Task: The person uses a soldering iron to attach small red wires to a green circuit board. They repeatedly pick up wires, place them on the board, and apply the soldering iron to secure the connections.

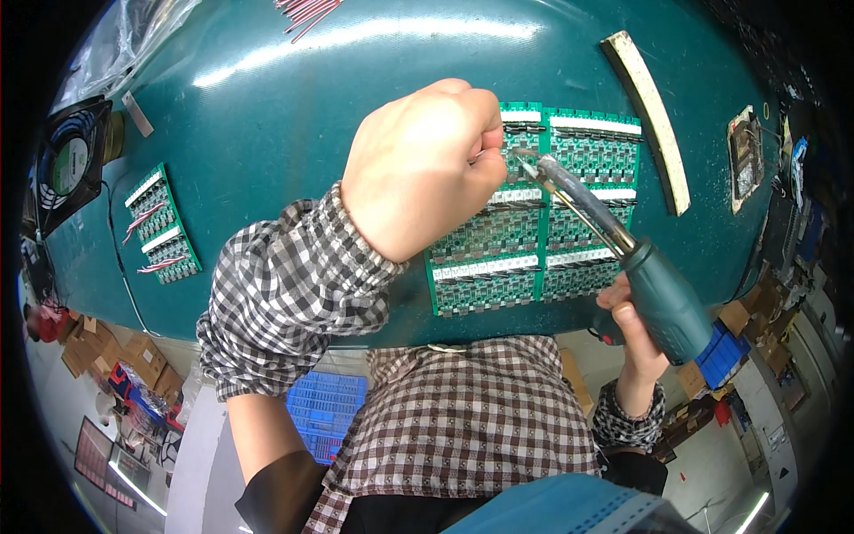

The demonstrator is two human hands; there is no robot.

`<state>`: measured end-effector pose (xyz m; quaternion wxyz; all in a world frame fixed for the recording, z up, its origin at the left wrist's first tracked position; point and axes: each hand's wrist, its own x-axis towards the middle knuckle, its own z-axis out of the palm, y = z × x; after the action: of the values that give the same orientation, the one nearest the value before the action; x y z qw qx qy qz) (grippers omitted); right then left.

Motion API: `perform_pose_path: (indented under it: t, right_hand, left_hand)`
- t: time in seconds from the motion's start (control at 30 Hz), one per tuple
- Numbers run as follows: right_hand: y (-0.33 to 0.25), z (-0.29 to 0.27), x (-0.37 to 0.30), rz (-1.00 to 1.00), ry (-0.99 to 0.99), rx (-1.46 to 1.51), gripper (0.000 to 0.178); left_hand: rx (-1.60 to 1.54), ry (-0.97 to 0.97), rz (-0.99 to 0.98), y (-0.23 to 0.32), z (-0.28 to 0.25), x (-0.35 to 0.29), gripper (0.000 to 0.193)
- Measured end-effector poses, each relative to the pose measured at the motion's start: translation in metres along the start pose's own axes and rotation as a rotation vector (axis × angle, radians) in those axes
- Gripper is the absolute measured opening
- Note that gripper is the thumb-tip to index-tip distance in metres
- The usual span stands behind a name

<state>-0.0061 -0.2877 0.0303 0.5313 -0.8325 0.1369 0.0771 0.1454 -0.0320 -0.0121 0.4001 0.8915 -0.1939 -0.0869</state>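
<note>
My left hand [425,165] is closed in a pinch over the upper left part of a green circuit board panel [583,233]. A thin tip of something pale shows at its fingertips, too small to name for sure. The panel lies flat on the table, with rows of small boards, white strips and short black wires. In my right hand [639,345] is a green-handled soldering gun [669,301], gripped from below. Its metal tip points up and left, close to my left fingertips at the panel. Whether the tip touches a board I cannot tell.
On the green table [294,133], a smaller board panel [165,227] with red and white wires lies left, beside a black fan [71,160]. Red wires [307,13] lie at the far edge. A curved pale strip [648,120] and a small worn tray [745,158] are at right.
</note>
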Motion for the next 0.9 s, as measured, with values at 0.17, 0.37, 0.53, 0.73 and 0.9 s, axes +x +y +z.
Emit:
perform_pose_path:
  t: [0.17, 0.37, 0.53, 0.73, 0.9]
  right_hand:
    - [-0.005, -0.003, -0.002, 0.105, -0.045, 0.058, 0.062]
    - [-0.016, 0.008, 0.003, 0.021, 0.021, 0.062, 0.038]
    - [-0.018, 0.005, 0.007, -0.018, -0.009, 0.080, 0.039]
    - [-0.013, -0.002, 0.005, 0.038, -0.023, 0.253, 0.035]
    - [-0.014, 0.000, 0.005, 0.047, -0.046, 0.281, 0.035]
  left_hand:
    - [0.009, 0.002, 0.003, 0.000, 0.001, 0.000, 0.009]
    - [0.002, 0.007, 0.005, 0.000, 0.002, 0.000, 0.009]
    - [0.014, 0.008, -0.004, 0.001, 0.000, 0.000, 0.009]
    - [0.094, 0.037, 0.027, 0.005, 0.002, -0.003, 0.010]
    - [0.114, 0.085, 0.082, 0.002, 0.007, -0.005, 0.012]
